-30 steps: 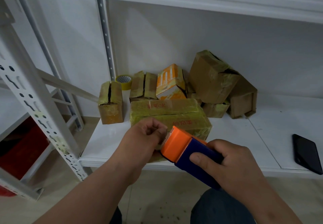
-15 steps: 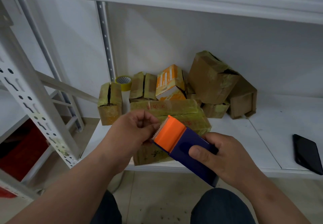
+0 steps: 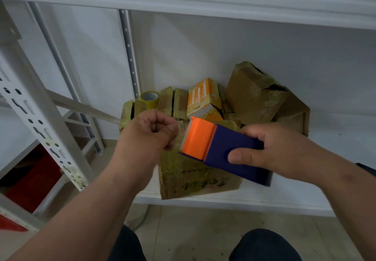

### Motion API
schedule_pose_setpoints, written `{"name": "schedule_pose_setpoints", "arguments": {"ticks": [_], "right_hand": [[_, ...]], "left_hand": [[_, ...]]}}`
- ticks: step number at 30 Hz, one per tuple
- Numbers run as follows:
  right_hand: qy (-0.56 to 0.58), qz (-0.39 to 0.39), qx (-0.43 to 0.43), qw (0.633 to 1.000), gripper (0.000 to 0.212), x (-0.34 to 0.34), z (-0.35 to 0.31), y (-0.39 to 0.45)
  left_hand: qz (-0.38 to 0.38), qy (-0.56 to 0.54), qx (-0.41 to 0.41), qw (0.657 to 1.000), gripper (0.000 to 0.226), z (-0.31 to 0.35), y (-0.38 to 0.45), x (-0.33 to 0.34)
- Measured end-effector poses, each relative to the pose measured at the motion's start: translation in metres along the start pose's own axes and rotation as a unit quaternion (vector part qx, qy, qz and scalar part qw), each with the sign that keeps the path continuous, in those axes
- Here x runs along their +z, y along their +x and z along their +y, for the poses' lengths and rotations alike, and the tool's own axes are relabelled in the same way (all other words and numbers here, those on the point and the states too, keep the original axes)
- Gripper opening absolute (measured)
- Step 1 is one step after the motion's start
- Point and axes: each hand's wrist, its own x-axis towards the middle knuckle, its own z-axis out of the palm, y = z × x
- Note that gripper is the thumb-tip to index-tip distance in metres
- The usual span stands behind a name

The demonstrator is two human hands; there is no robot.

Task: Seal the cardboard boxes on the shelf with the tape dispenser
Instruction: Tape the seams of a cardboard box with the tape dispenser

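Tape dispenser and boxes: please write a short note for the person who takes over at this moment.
Right hand holds the tape dispenser by its blue body, orange head toward the left hand.
Left hand is curled at the orange head and seems to pinch the tape end; the tape itself is hard to see.
Large taped box sits at the shelf front edge, below both hands.
Left: lay tape on it. Small box behind shows an open seam.
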Motion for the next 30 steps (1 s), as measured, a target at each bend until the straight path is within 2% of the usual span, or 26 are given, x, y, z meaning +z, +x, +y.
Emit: {"name": "schedule_pose_setpoints", "arguments": {"ticks": [3, 5, 9, 11, 15, 19, 23, 27, 30], "right_hand": [[-0.028, 0.001, 0.020, 0.999, 0.057, -0.017, 0.014, -0.003], [0.001, -0.005, 0.034, 0.999, 0.054, -0.026, 0.022, -0.002], [0.002, -0.031, 0.039, 0.999, 0.075, -0.046, 0.034, 0.016], [0.013, -0.045, 0.049, 0.998, 0.077, -0.056, 0.036, 0.025], [-0.003, -0.063, 0.089, 0.994, 0.080, -0.077, 0.044, 0.036], [-0.006, -0.054, 0.130, 0.990, 0.078, -0.088, 0.060, 0.045], [-0.004, -0.066, 0.159, 0.985, 0.057, -0.086, 0.062, 0.059], [-0.055, -0.098, 0.181, 0.977, 0.078, -0.093, 0.068, 0.070], [-0.082, -0.094, 0.186, 0.975, 0.058, -0.094, 0.066, 0.072]], "left_hand": [[0.057, -0.059, -0.026, 0.996, 0.022, -0.002, 0.021, -0.027], [0.058, -0.059, -0.035, 0.996, 0.021, -0.004, 0.029, -0.037], [0.048, -0.071, -0.055, 0.995, 0.020, -0.014, 0.033, -0.023], [0.051, -0.079, -0.069, 0.993, 0.019, -0.019, 0.036, -0.015], [0.124, -0.091, -0.091, 0.984, 0.018, -0.030, 0.048, -0.030], [0.123, -0.068, -0.103, 0.985, 0.020, -0.038, 0.054, -0.041], [0.122, -0.046, -0.126, 0.983, 0.013, -0.050, 0.055, -0.028], [0.133, -0.013, -0.146, 0.980, 0.007, -0.065, 0.054, -0.022], [0.147, 0.054, -0.132, 0.979, 0.007, -0.070, 0.053, -0.017]]}}
